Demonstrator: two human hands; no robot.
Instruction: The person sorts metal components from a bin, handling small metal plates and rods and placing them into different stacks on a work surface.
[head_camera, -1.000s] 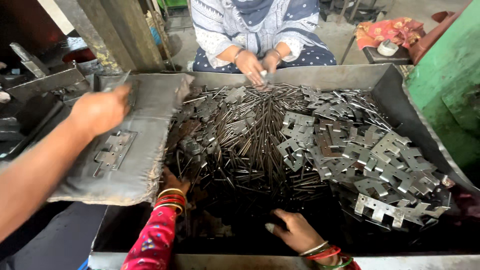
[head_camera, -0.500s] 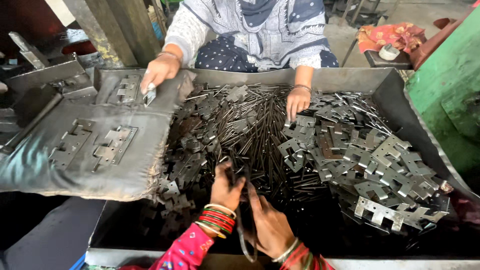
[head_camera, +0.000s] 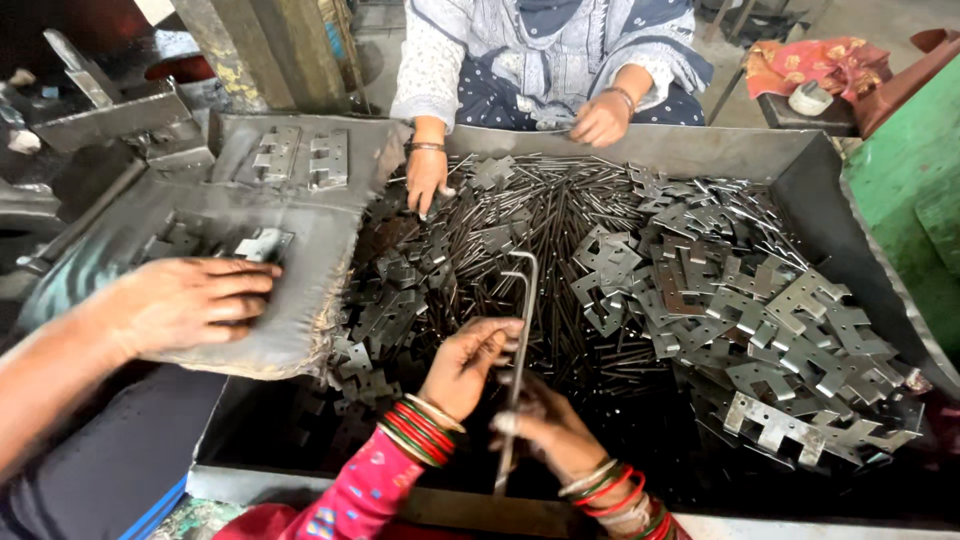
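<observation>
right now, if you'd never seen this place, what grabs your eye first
First, the wide metal tray heaped with flat grey notched metal plates on its right and thin dark rods in the middle. At the near edge, the left hand and right hand, both with red and green bangles, grip a long bent steel rod. Far left, another person's hand presses on grey cloth.

Both forearms rise from the lower edge of the view, wrists ringed with red and green bangles, the left in a pink patterned sleeve. The left hand (head_camera: 470, 362) is raised, fingers curled in a closed grip. The right hand (head_camera: 545, 425) sits lower, just beside it, its grip also closed.
</observation>
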